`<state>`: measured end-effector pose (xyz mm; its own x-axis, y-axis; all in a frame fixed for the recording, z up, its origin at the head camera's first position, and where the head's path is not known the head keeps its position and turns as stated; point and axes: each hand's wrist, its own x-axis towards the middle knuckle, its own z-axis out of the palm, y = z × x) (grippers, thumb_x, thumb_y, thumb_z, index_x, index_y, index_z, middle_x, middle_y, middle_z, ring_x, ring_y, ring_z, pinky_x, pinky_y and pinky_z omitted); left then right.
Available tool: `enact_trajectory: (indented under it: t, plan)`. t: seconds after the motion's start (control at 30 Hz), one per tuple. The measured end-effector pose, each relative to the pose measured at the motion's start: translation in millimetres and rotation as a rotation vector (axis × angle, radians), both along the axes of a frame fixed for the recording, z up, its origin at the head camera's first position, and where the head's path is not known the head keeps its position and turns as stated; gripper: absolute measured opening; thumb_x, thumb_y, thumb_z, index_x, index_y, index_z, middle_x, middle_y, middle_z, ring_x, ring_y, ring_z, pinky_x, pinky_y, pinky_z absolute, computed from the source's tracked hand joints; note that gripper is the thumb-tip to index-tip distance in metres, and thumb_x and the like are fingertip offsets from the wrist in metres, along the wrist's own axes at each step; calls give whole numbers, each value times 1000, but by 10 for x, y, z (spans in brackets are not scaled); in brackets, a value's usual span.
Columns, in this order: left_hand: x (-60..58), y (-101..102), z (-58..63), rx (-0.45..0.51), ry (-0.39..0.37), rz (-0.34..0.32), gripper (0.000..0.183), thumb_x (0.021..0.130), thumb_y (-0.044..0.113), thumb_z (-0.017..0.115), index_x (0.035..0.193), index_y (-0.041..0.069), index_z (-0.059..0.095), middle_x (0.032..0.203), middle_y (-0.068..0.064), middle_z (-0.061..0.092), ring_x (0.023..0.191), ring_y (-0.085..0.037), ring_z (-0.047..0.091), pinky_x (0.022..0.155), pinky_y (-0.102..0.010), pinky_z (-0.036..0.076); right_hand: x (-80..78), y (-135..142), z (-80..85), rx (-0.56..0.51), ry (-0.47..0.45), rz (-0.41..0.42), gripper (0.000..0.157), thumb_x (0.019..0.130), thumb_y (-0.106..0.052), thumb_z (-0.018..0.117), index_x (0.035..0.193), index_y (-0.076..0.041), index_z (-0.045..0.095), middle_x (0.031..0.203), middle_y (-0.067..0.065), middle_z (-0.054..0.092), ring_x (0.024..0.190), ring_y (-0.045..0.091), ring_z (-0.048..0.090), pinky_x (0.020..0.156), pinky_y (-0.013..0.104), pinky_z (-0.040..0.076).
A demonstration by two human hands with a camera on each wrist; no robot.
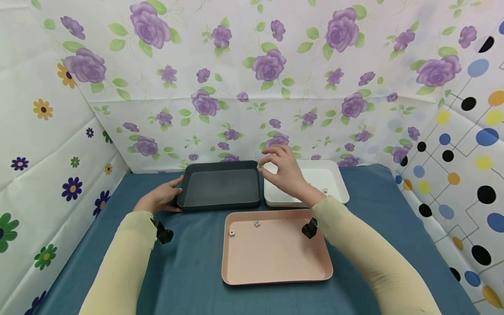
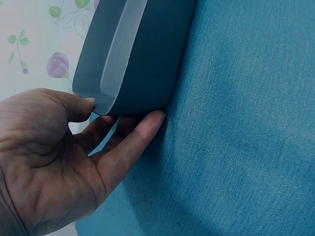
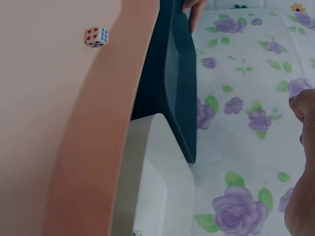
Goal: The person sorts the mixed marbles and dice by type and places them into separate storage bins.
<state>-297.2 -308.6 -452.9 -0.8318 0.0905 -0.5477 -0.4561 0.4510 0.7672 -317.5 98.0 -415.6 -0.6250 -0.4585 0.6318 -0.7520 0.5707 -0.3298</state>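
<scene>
My left hand (image 1: 161,196) rests against the left end of a dark grey tray (image 1: 220,186). In the left wrist view its thumb touches the rim and its straight fingers lie along the outer wall. Between thumb and index finger, my right hand (image 1: 284,171) pinches a small die (image 1: 260,166), raised near where the dark tray and the white tray (image 1: 330,175) meet. A die (image 1: 325,190) lies in the white tray, which the right hand partly covers. Nearer me, a pink tray (image 1: 275,253) holds a die (image 1: 232,233) at left and another die (image 1: 257,223) near its back edge.
A blue cloth (image 1: 189,271) covers the table under the trays. Behind them hangs a white sheet with purple flowers (image 1: 204,103). Patterned sheets close off the left and right sides. A black wrist camera (image 1: 310,228) hangs over the pink tray's right back corner.
</scene>
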Motion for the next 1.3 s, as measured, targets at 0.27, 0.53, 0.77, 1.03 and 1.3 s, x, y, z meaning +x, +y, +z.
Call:
enact_trajectory:
  t: [0.27, 0.53, 0.77, 1.03, 1.3]
  plan:
    - [10, -1, -1, -7, 3, -1, 64, 115, 17, 30, 164, 36, -7, 166, -30, -5, 136, -49, 42, 82, -48, 61, -26, -77, -116, 138, -70, -78, 5, 95, -29, 78, 97, -24, 77, 135, 3, 61, 131, 30, 43, 112, 55, 34]
    - [-12, -4, -24, 1, -4, -2, 63, 115, 17, 29, 163, 36, -7, 167, -29, -7, 137, -49, 40, 82, -48, 61, -50, -163, -287, 281, -162, -145, 7, 96, -33, 76, 97, -26, 79, 136, 1, 60, 140, 29, 36, 115, 55, 31]
    - [-8, -17, -28, -1, 5, -7, 64, 115, 17, 29, 164, 35, -8, 166, -28, -11, 140, -50, 35, 82, -48, 61, -12, -218, -356, 346, -196, -143, 8, 96, -32, 75, 99, -26, 79, 136, 1, 60, 140, 29, 36, 116, 53, 32]
    - [4, -1, -17, -10, 5, -7, 64, 115, 18, 30, 163, 35, -8, 166, -29, -9, 139, -50, 37, 81, -48, 61, -22, -241, -389, 352, -191, -148, 8, 96, -34, 75, 99, -27, 79, 136, 0, 60, 140, 28, 36, 116, 51, 31]
    - [-1, -4, -27, -14, 6, -8, 64, 115, 18, 29, 163, 35, -8, 166, -30, -8, 138, -50, 39, 81, -49, 61, -18, -217, -388, 338, -180, -141, 9, 97, -31, 73, 103, -25, 78, 136, 1, 60, 139, 28, 37, 115, 52, 32]
